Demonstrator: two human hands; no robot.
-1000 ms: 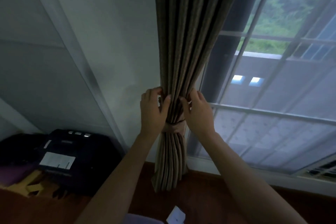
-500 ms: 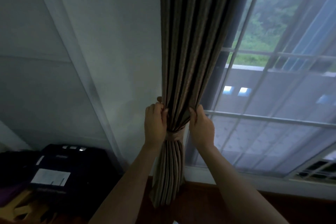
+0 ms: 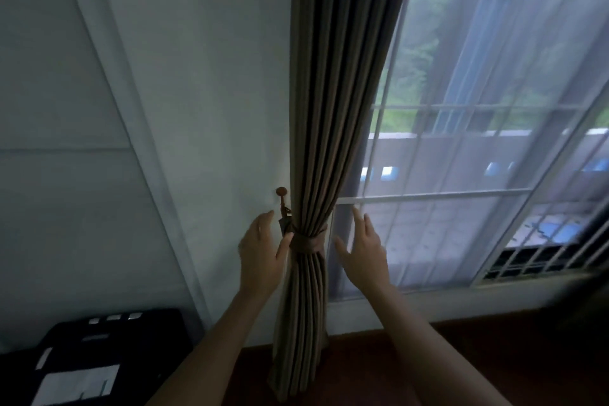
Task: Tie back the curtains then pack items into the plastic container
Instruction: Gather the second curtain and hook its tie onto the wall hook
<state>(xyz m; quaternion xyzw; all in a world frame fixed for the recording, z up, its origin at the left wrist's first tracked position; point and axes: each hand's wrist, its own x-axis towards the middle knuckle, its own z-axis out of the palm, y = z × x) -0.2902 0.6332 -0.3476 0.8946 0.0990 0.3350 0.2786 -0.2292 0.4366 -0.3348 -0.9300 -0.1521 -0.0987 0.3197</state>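
Note:
A brown pleated curtain (image 3: 326, 115) hangs beside the window, gathered at waist height by a matching fabric tieback (image 3: 308, 242). The tieback runs to a small round wall hook (image 3: 281, 192) on the left. My left hand (image 3: 260, 252) is just left of the bundle, fingers straight, its thumb touching the tieback's left edge. To the right of the curtain, my right hand (image 3: 364, 249) is spread with fingers apart, a little clear of the fabric and holding nothing. No plastic container is in view.
A sheer white curtain (image 3: 478, 142) covers the window on the right. A dark case with a white label (image 3: 95, 362) sits on the floor at lower left. White wall panels are left of the curtain; dark red floor lies below.
Both hands have let go of the curtain folds above the tieback and drawn apart to either side. The view has tilted up, and the wall hook now shows.

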